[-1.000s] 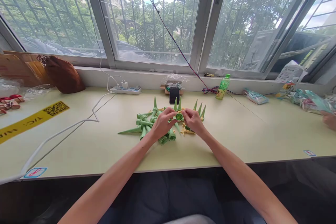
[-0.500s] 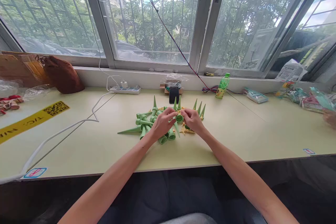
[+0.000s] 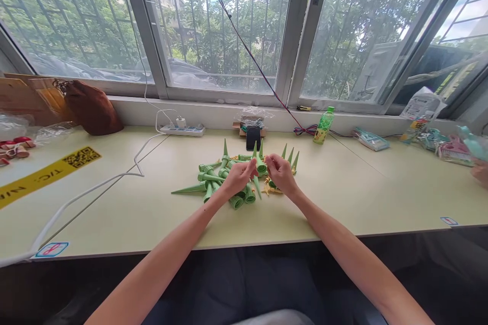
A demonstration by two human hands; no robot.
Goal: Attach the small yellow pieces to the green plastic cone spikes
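Observation:
Both my hands meet over a pile of green plastic watering spikes (image 3: 209, 177) in the middle of the table. My right hand (image 3: 281, 171) is closed, its thumb and forefinger pinching a green spike (image 3: 262, 167) whose round open end faces me. On the other side of that spike, my left hand (image 3: 239, 176) has its fingers curled closed; what lies between them is hidden. Several pointed spikes (image 3: 291, 155) stand upright behind my right hand. Small yellow plastic pieces (image 3: 271, 191) lie below it, partly covered.
Behind the pile are a black phone (image 3: 253, 138) and a green bottle (image 3: 324, 125). A power strip (image 3: 183, 131) with a white cable (image 3: 110, 179) lies left. A brown pouch (image 3: 90, 109) sits far left, packaged goods (image 3: 371, 139) to the right. Another person's hand (image 3: 480, 171) shows at the right edge.
The fingers of my left hand have curled in and its thumb has risen. The green spike between my hands has lifted slightly, and my right hand has shifted up a little.

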